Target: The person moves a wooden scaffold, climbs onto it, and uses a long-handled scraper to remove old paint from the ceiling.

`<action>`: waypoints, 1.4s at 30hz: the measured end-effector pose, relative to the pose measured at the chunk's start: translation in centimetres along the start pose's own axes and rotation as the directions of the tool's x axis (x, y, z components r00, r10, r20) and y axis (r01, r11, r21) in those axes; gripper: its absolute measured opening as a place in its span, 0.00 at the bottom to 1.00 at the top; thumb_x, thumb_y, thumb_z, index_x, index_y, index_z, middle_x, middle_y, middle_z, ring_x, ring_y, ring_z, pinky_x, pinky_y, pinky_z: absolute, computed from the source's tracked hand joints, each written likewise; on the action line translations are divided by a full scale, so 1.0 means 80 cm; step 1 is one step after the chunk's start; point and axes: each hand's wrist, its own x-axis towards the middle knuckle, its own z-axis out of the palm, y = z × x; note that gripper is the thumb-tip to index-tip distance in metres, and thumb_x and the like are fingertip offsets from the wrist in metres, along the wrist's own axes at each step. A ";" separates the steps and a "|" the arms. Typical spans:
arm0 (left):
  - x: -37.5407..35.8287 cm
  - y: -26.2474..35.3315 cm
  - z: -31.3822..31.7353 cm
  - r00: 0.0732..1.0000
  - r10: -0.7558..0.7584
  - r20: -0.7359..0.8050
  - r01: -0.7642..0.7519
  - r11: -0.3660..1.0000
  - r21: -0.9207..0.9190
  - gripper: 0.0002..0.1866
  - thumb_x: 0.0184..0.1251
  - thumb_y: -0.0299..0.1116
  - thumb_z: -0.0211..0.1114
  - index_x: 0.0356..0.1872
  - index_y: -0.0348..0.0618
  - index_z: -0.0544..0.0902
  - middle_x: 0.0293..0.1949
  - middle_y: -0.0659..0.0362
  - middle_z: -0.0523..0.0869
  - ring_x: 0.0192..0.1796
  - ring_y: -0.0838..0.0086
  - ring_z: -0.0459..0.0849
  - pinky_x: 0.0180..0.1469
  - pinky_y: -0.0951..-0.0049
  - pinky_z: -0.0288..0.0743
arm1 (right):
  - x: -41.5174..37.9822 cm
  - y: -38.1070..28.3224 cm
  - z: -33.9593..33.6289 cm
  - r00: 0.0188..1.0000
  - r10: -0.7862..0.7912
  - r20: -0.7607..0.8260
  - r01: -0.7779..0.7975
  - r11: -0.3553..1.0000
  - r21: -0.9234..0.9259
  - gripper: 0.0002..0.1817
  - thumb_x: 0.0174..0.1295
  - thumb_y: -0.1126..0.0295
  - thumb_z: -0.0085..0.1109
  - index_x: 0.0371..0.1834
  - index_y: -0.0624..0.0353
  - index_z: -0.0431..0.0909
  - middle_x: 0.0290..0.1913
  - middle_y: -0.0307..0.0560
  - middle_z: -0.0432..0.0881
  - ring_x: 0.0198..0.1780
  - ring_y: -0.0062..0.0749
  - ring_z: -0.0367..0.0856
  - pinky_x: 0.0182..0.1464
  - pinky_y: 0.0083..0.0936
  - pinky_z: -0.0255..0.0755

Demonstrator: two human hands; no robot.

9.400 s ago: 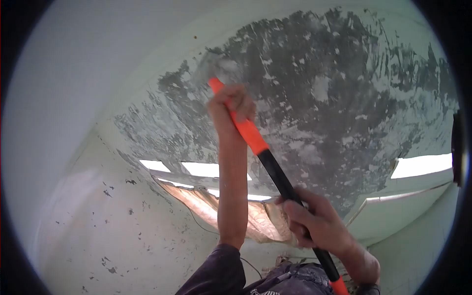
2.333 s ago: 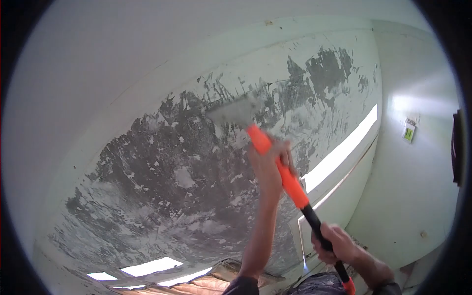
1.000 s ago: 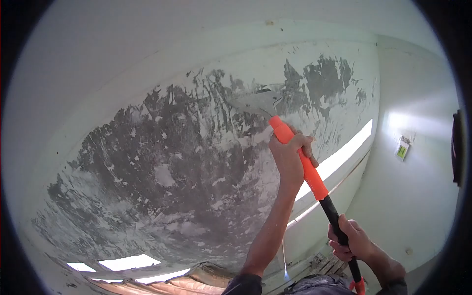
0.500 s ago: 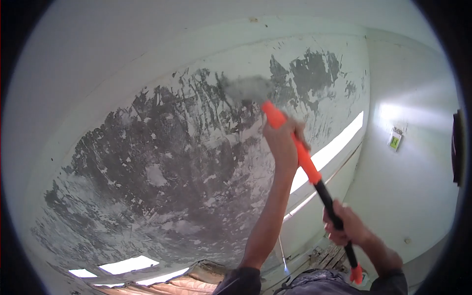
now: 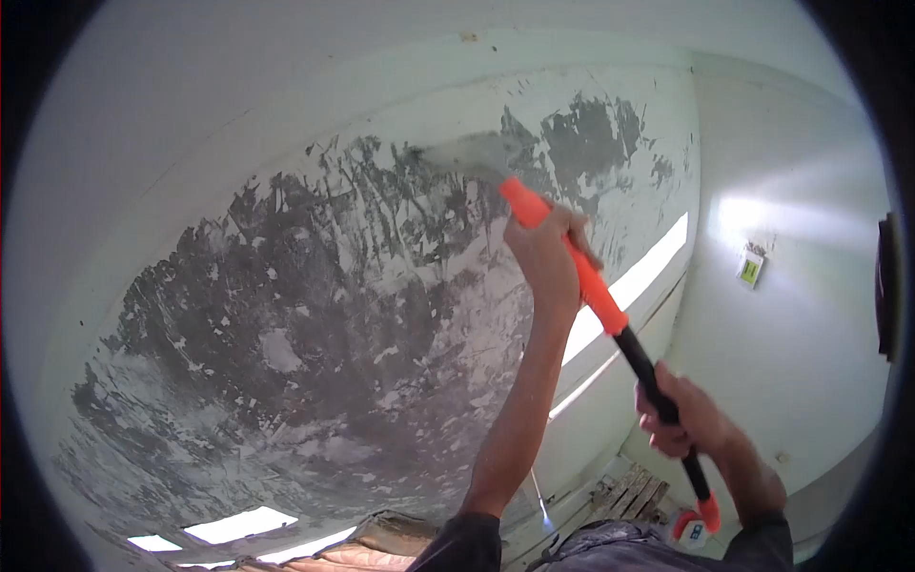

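Up by the patchy grey-and-white wall (image 5: 315, 334), we've got one long orange-and-black pole scraper (image 5: 606, 307), its blade a blur. Two hands on it: left hand (image 5: 545, 255), fingers wrapped round the far orange grip; right hand (image 5: 688, 415), fingers clamped on the black shaft. Near right, one round red-and-white container (image 5: 695, 539), can't see inside.

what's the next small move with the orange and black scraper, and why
Probably a short stroke of the flat grey blade, blurred here, over the pale, streaky coating near it: pale streaks lie there among dark grey patches, and both hands grip the long orange-and-black handle, the left hand on its orange upper part, the right hand on its black shaft.
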 end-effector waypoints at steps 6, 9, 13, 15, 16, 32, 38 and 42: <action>-0.001 -0.029 -0.003 0.999 -0.013 -0.036 0.012 0.999 -0.030 0.07 0.49 0.20 0.56 0.24 0.40 0.67 0.14 0.60 0.69 0.07 0.74 0.67 0.08 0.73 0.68 | 0.002 -0.007 -0.035 0.999 0.018 -0.047 -0.019 0.999 -0.025 0.33 0.71 0.33 0.36 0.31 0.55 0.68 0.15 0.32 0.63 0.09 0.15 0.57 0.10 0.19 0.51; -0.011 -0.023 -0.004 0.999 -0.025 -0.033 0.023 0.997 -0.070 0.07 0.48 0.19 0.56 0.25 0.40 0.67 0.14 0.60 0.69 0.07 0.74 0.66 0.08 0.73 0.67 | -0.013 0.010 -0.008 0.998 0.049 -0.034 -0.048 0.998 0.033 0.33 0.71 0.34 0.36 0.31 0.55 0.68 0.16 0.32 0.63 0.10 0.14 0.57 0.10 0.18 0.50; -0.003 -0.014 -0.004 0.993 -0.111 -0.035 0.113 0.993 0.033 0.10 0.48 0.18 0.56 0.30 0.42 0.66 0.13 0.60 0.66 0.07 0.73 0.65 0.09 0.74 0.65 | 0.010 0.010 -0.014 1.000 -0.004 -0.018 0.005 0.999 0.033 0.35 0.69 0.30 0.36 0.30 0.55 0.67 0.14 0.32 0.61 0.09 0.15 0.56 0.10 0.19 0.47; 0.002 -0.012 0.003 0.997 -0.073 -0.025 0.073 0.997 0.013 0.11 0.48 0.18 0.56 0.30 0.42 0.66 0.12 0.61 0.65 0.07 0.72 0.65 0.09 0.74 0.65 | 0.006 0.008 -0.016 1.000 0.024 0.020 -0.025 0.998 0.062 0.35 0.69 0.31 0.36 0.30 0.55 0.67 0.14 0.32 0.61 0.09 0.15 0.56 0.10 0.19 0.48; -0.009 -0.017 -0.005 0.996 -0.082 -0.034 0.083 0.996 0.019 0.11 0.48 0.18 0.56 0.30 0.42 0.66 0.12 0.61 0.65 0.07 0.72 0.65 0.09 0.74 0.65 | 0.002 0.013 -0.014 0.997 0.048 0.061 -0.055 0.992 0.111 0.35 0.69 0.31 0.36 0.30 0.55 0.67 0.14 0.31 0.60 0.09 0.15 0.56 0.10 0.19 0.48; 0.001 -0.022 -0.002 1.000 -0.007 -0.013 0.006 0.999 -0.032 0.07 0.50 0.19 0.54 0.26 0.42 0.65 0.13 0.60 0.68 0.08 0.73 0.67 0.09 0.72 0.68 | -0.006 0.003 -0.011 0.998 0.029 -0.052 -0.030 0.999 -0.015 0.33 0.72 0.33 0.33 0.30 0.54 0.67 0.15 0.32 0.63 0.10 0.15 0.56 0.11 0.19 0.49; -0.006 -0.016 0.000 0.999 -0.011 -0.048 0.006 0.994 -0.108 0.10 0.47 0.17 0.55 0.26 0.42 0.64 0.13 0.61 0.67 0.08 0.75 0.65 0.08 0.73 0.67 | 0.004 -0.002 -0.031 0.997 0.026 -0.067 -0.031 0.997 -0.068 0.33 0.72 0.33 0.35 0.30 0.55 0.68 0.17 0.33 0.65 0.11 0.14 0.57 0.10 0.19 0.49; -0.024 -0.003 -0.025 0.998 -0.045 -0.040 0.042 0.997 -0.072 0.10 0.48 0.17 0.53 0.25 0.44 0.64 0.12 0.60 0.63 0.05 0.70 0.63 0.07 0.72 0.59 | 0.000 0.019 0.004 0.998 0.035 -0.052 -0.038 0.997 -0.067 0.33 0.72 0.34 0.36 0.31 0.56 0.70 0.17 0.34 0.66 0.12 0.17 0.60 0.12 0.19 0.53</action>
